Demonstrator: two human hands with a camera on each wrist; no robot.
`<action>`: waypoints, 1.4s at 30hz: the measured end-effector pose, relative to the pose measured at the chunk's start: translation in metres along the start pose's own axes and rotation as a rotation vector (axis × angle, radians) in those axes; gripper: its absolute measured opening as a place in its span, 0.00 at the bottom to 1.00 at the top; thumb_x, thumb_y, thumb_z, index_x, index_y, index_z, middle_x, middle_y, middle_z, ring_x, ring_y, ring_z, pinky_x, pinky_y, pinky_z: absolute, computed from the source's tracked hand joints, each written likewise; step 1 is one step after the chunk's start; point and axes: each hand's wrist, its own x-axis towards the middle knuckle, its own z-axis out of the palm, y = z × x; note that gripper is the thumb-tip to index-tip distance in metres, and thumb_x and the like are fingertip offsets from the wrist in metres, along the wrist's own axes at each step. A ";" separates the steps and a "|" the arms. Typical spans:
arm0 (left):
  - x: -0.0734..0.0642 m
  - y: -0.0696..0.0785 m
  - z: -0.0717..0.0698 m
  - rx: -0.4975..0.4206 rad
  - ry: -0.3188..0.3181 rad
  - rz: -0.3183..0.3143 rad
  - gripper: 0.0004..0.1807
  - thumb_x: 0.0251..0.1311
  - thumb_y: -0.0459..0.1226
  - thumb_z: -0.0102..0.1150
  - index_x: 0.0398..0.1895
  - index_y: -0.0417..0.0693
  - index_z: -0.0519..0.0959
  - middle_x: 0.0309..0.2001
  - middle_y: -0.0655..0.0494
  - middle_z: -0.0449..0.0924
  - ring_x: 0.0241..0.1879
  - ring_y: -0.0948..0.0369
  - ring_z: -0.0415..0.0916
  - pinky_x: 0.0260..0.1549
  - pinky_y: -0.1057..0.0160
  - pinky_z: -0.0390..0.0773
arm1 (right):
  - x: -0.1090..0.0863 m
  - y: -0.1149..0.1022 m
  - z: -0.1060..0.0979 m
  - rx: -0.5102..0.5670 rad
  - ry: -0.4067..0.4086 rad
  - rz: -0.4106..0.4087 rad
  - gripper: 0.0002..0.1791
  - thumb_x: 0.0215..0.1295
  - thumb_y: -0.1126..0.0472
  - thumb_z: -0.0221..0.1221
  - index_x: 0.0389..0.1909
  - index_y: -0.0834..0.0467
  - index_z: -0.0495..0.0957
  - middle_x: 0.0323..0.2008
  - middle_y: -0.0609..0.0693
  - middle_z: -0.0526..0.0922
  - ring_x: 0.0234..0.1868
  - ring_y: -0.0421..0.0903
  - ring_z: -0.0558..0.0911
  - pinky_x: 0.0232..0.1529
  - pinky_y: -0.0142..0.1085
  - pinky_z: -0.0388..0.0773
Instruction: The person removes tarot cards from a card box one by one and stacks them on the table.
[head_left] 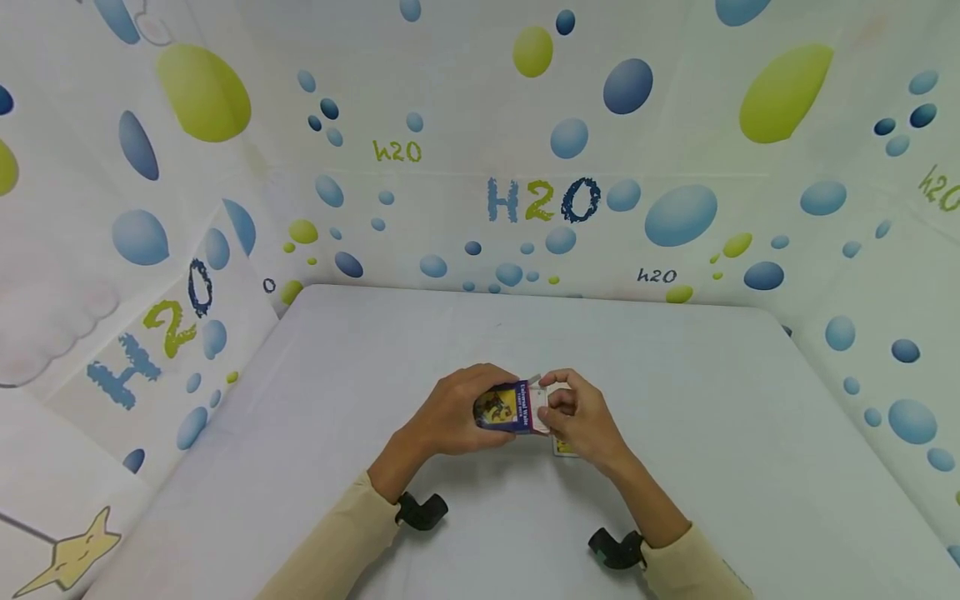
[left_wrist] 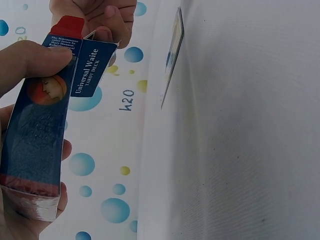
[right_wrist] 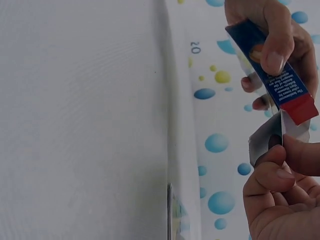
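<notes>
My left hand (head_left: 457, 412) grips a blue tarot card box (head_left: 498, 408), thumb on one narrow side and fingers round the other. The box is tilted, with its open end toward my right hand (head_left: 588, 421). "Universal Waite Tarot Deck" is printed on the top flap (left_wrist: 91, 70), which stands folded out, and a red side tab (left_wrist: 68, 26) sticks out beside it. Thumb and finger of my right hand pinch the flap's pale inner side (right_wrist: 267, 137). Below the right hand a few flat cards (head_left: 564, 448) lie on the table, partly hidden by that hand.
A white cloth covers the table (head_left: 360, 358). Behind and beside it hang white sheets (head_left: 450, 100) printed with blue and green drops. Each wrist carries a black camera mount (head_left: 422, 512) close over the cloth.
</notes>
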 end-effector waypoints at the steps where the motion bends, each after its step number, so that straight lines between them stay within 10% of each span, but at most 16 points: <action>1: 0.000 0.000 0.000 0.003 0.001 -0.001 0.37 0.43 0.44 0.81 0.59 0.47 0.78 0.54 0.57 0.83 0.51 0.63 0.78 0.52 0.61 0.81 | 0.000 0.001 -0.001 0.003 -0.004 -0.007 0.19 0.68 0.74 0.59 0.57 0.58 0.72 0.30 0.58 0.80 0.24 0.44 0.74 0.22 0.29 0.71; 13: 0.001 -0.001 -0.002 -0.005 0.010 0.001 0.36 0.43 0.45 0.81 0.59 0.48 0.78 0.54 0.58 0.82 0.51 0.65 0.78 0.51 0.62 0.81 | 0.003 0.006 -0.008 -0.043 -0.031 -0.072 0.20 0.68 0.74 0.57 0.60 0.62 0.78 0.31 0.61 0.76 0.23 0.44 0.71 0.18 0.28 0.69; 42: 0.001 -0.002 -0.007 0.005 0.023 -0.069 0.37 0.44 0.46 0.80 0.62 0.51 0.78 0.56 0.59 0.82 0.52 0.63 0.77 0.52 0.61 0.81 | 0.007 0.018 -0.021 -0.044 0.060 0.063 0.18 0.67 0.69 0.61 0.56 0.57 0.81 0.31 0.59 0.78 0.27 0.53 0.78 0.28 0.35 0.82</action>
